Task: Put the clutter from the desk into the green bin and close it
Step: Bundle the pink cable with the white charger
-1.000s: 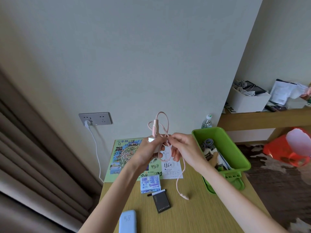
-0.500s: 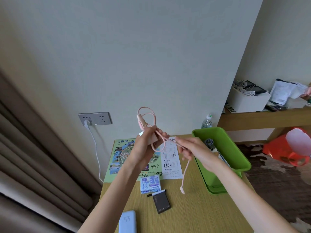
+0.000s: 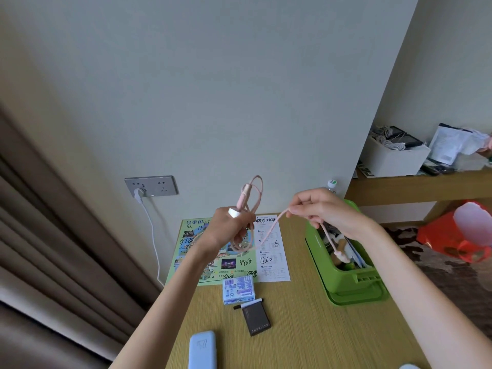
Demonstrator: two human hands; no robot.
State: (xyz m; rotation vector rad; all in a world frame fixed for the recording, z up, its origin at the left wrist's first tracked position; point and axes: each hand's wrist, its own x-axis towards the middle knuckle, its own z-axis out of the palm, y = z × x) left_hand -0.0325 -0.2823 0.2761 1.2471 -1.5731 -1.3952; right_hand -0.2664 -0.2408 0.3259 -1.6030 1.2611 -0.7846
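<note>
Counted on the desk (image 3: 319,336): one blue-and-white packet (image 3: 238,288), one black pen (image 3: 249,303), one dark card (image 3: 256,319), one pale blue case (image 3: 203,350), two paper sheets (image 3: 274,262). Above it, one pink cable (image 3: 271,227), gripped as loops in the curled left hand (image 3: 226,230) and pinched further along by the right hand (image 3: 324,209), with the loose end dangling over the open green bin (image 3: 343,280) at the right. Case cut off at the near edge. Bin contents too jumbled to name. Since half a second ago: hands drawn wider apart, cable end swung from over the desk to over the bin.
</note>
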